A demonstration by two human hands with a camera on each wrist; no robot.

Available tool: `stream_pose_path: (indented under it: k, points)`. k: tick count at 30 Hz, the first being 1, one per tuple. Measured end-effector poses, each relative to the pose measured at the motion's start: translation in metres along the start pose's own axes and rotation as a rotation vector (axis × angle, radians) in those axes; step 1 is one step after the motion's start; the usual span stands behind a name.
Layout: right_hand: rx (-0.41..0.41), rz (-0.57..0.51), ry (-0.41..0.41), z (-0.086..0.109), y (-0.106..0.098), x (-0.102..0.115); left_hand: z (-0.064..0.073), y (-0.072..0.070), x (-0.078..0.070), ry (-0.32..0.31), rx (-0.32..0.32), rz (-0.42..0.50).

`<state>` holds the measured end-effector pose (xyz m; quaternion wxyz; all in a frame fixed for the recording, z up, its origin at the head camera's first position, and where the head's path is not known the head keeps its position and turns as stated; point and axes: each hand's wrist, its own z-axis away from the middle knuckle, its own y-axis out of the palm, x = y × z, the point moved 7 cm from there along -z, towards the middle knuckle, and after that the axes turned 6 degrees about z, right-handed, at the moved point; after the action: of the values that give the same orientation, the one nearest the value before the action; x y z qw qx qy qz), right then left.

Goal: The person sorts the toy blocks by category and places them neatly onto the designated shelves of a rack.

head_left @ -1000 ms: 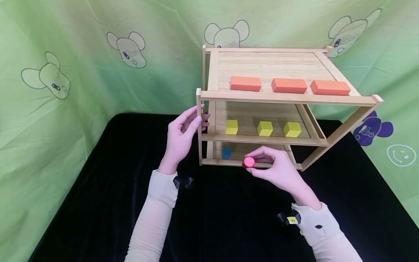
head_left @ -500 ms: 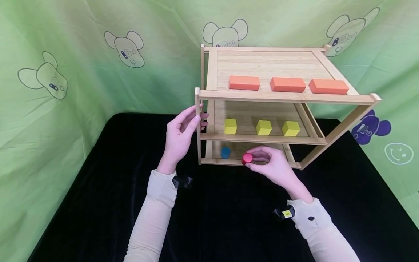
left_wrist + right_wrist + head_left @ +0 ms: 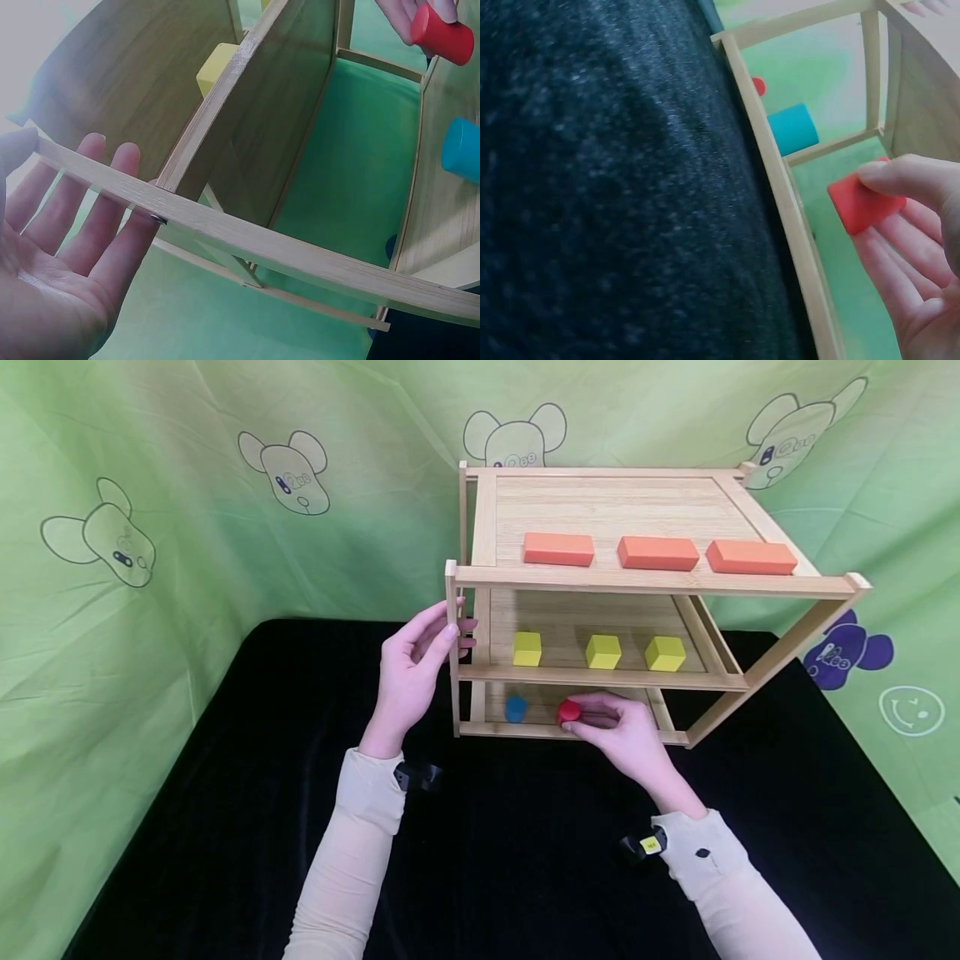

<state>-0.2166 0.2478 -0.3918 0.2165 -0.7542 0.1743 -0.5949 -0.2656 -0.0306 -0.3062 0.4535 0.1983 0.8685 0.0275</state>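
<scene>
A three-tier wooden shelf (image 3: 660,583) stands on a black cloth. My left hand (image 3: 405,681) grips its front left post (image 3: 225,231), with the thumb in front and the fingers behind. Between thumb and fingers, my right hand (image 3: 633,743) pinches a red cylinder block (image 3: 864,199). That block is at the front of the bottom tier, just over the front rail (image 3: 517,730). To its left on the same tier is a blue cylinder block (image 3: 515,710), which shows lying on its side in the right wrist view.
Three yellow cubes (image 3: 603,652) form a row on the middle tier, right above the right hand. On the top tier lie three orange rectangular blocks (image 3: 658,553). A green printed curtain (image 3: 187,568) hangs behind; black cloth (image 3: 495,860) covers the table.
The right hand has moved the red cylinder block away from the camera, past the front rail into the bottom tier. The left hand keeps its place on the post.
</scene>
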Motion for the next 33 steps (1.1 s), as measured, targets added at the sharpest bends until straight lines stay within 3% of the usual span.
stream_pose_path:
  k: [5, 9, 17, 33]
  points:
    - [-0.037, 0.012, -0.033, 0.002, 0.000, 0.010, 0.000, 0.000, 0.000, 0.002, -0.002, -0.001]
    - [-0.061, 0.017, -0.028, 0.000, 0.001, 0.001, 0.000, 0.000, 0.000, -0.006, -0.003, -0.002]
    - [-0.070, 0.023, -0.024, -0.006, 0.005, -0.035, 0.000, 0.000, -0.001, 0.000, 0.001, -0.001]
    - [-0.059, 0.058, 0.017, -0.007, 0.003, -0.041, 0.000, 0.000, -0.001, 0.004, 0.000, -0.003]
